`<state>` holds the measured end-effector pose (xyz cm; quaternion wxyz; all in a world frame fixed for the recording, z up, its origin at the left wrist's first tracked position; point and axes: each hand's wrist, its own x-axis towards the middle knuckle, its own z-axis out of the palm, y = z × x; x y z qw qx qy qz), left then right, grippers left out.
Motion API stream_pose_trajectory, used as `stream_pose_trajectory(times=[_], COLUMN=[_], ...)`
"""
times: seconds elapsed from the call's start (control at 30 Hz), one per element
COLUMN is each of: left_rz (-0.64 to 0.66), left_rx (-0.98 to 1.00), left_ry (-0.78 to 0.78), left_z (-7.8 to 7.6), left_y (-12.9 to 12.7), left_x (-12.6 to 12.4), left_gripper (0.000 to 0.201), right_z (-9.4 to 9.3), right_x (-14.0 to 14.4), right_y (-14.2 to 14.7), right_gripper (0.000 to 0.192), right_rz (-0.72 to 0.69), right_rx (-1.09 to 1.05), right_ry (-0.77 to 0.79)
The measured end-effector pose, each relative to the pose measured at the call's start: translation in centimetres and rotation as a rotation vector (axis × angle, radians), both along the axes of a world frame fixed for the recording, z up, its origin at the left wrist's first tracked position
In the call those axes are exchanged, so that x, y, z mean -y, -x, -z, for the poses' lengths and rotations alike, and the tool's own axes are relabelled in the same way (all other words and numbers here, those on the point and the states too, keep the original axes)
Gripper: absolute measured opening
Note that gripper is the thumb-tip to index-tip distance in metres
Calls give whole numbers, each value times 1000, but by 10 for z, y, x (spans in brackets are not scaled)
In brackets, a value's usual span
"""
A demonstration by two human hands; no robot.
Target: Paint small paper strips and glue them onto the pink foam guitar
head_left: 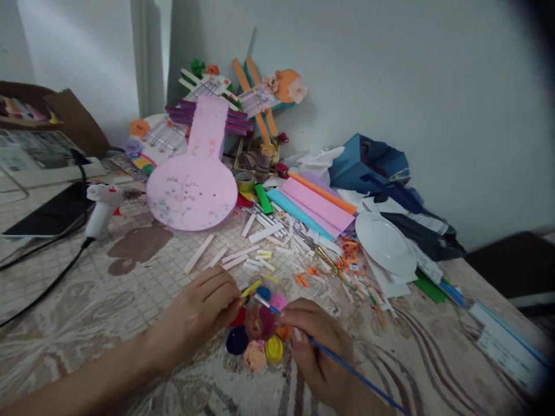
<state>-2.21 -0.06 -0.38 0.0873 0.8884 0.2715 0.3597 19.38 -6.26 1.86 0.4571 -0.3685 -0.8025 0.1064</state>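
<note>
My left hand (203, 309) pinches a small yellow-painted strip (251, 288) over a round paint palette (259, 332) with wells of dark blue, yellow, pink, red and orange paint. In my right hand (314, 341) is a thin blue-handled paintbrush (347, 367); its tip touches the strip just above the palette. Both hands rest on the patterned tablecloth (143, 289) at the near edge of the table.
Several white strips (236, 254) lie scattered beyond the palette. A pink guitar-shaped foam cutout (195, 185) leans behind them, a white glue gun (102, 211) with its black cable to the left. Scissors (327, 260), coloured paper sheets (316, 205) and a white plate (384, 242) lie right.
</note>
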Motion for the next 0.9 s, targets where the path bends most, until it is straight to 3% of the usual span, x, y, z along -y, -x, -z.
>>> stream_pose_trajectory(times=[0.43, 0.6, 0.77, 0.9], left_rz=[-4, -8, -3, -1], left_rx=[25, 7, 7, -3], left_ry=[12, 16, 21, 36], left_z=[0, -1, 0, -1], left_y=[0, -1, 0, 0], left_x=[-1, -1, -1, -2], left_gripper=[10, 10, 11, 11], right_z=[-1, -6, -4, -2], right_x=[0, -2, -3, -3], right_y=[0, 1, 1, -1], right_gripper=[27, 26, 27, 27], right_rz=[-97, 1, -65, 11], right_rx=[-8, 2, -6, 2], right_ry=[62, 11, 11, -12])
